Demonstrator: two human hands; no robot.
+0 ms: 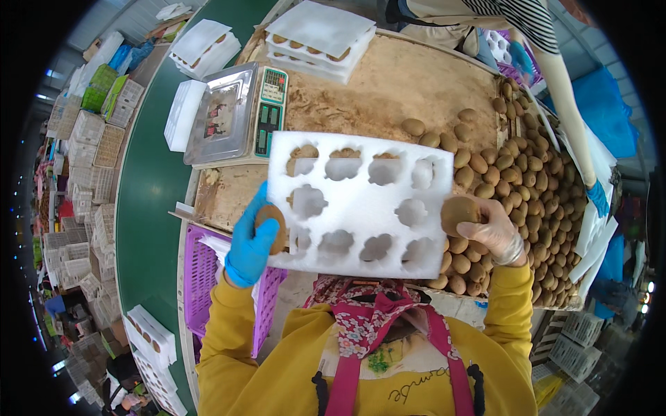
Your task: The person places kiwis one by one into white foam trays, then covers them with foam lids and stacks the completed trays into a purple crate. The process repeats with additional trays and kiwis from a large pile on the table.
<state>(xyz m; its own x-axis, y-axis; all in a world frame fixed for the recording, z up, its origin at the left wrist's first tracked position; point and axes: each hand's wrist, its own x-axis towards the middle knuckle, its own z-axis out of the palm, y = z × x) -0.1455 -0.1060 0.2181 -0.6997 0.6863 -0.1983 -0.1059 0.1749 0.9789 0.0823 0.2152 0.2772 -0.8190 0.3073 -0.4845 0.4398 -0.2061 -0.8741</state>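
My left hand (248, 236), in a blue glove, has its thumb over a brown kiwifruit (270, 221) at the left edge of a white foam tray (359, 200). Another kiwifruit (459, 216) is in my right hand (489, 229), which wears a clear plastic glove, by the tray's right edge. The tray lies in front of my body, with flower-shaped holes in rows. No fruit shows in these holes, and the work table is visible through some. Whether my fingers also support the tray from below is hidden. A heap of kiwifruit (541, 208) spreads right of my right hand.
A digital scale (270, 114) with a clear lid on its pan stands on the wooden table (374, 88). Stacked foam trays (317, 36) hold fruit behind it. Left are a green conveyor belt (151, 208) and a purple crate (200, 291). A co-worker's blue-gloved hand (598, 197) rests right.
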